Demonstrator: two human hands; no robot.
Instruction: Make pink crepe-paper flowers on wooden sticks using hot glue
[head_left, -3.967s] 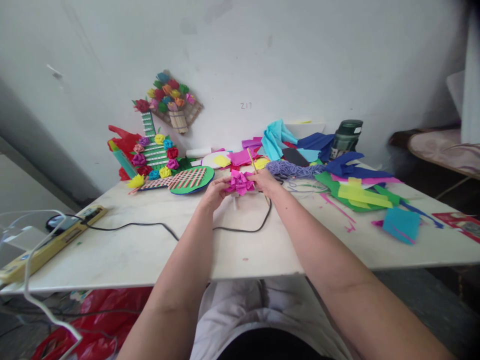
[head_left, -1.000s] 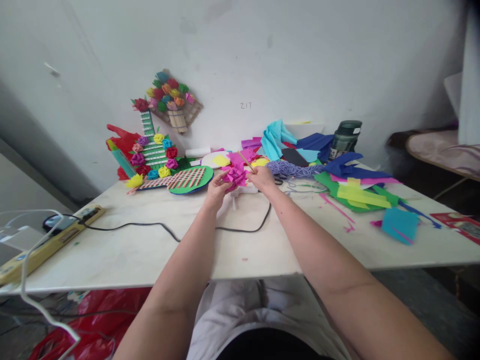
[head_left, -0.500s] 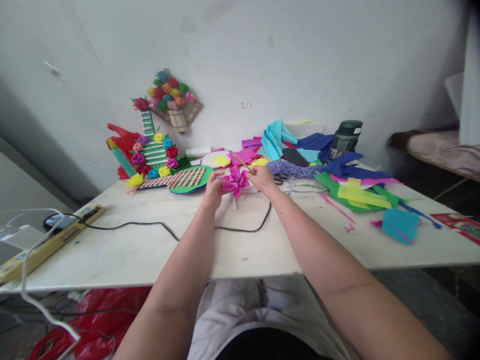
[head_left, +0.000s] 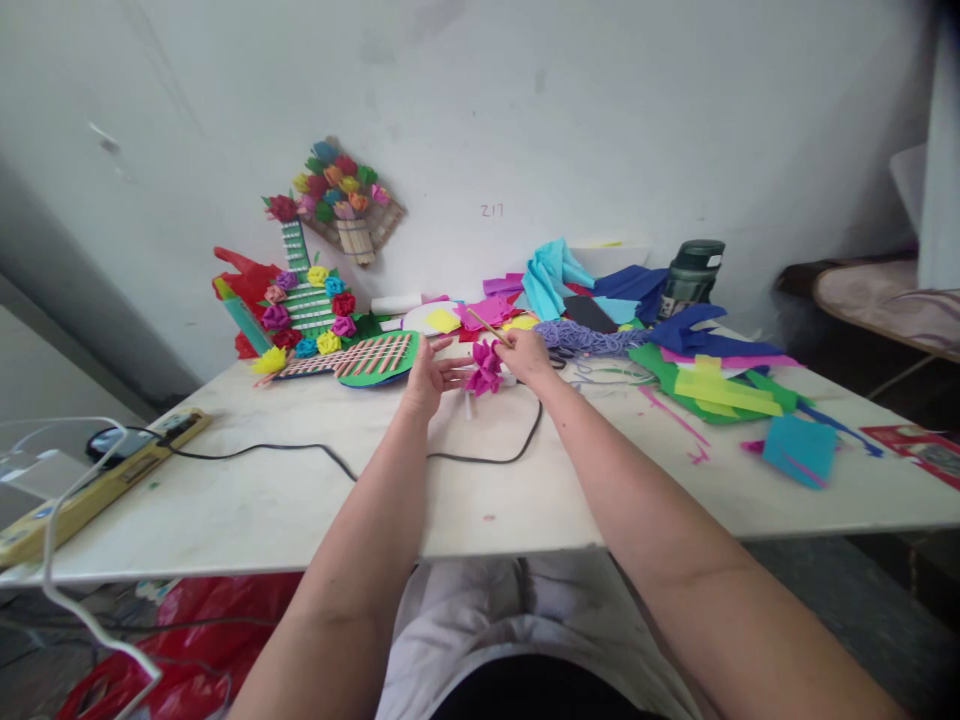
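A pink paper flower (head_left: 484, 369) hangs between my two hands above the white table (head_left: 300, 500). My right hand (head_left: 526, 360) is closed on the flower and on a thin wooden stick (head_left: 486, 326) that slants up and to the left. My left hand (head_left: 431, 375) is just left of the flower with its fingers stretched out toward it, apart from the paper or barely touching it. A white object (head_left: 470, 403) lies on the table right under the flower, with a black cable (head_left: 480, 458) running from it.
Colourful paper sheets (head_left: 705, 380) cover the back right of the table, beside a dark green flask (head_left: 690, 275). Paper-flower crafts (head_left: 315, 300) and a green woven disc (head_left: 379, 358) stand at the back left. A yellow power strip (head_left: 97, 485) lies at the left edge.
My left hand has let go of the flower and opened. The flower has drawn in tighter and shifted slightly right, toward my right hand.
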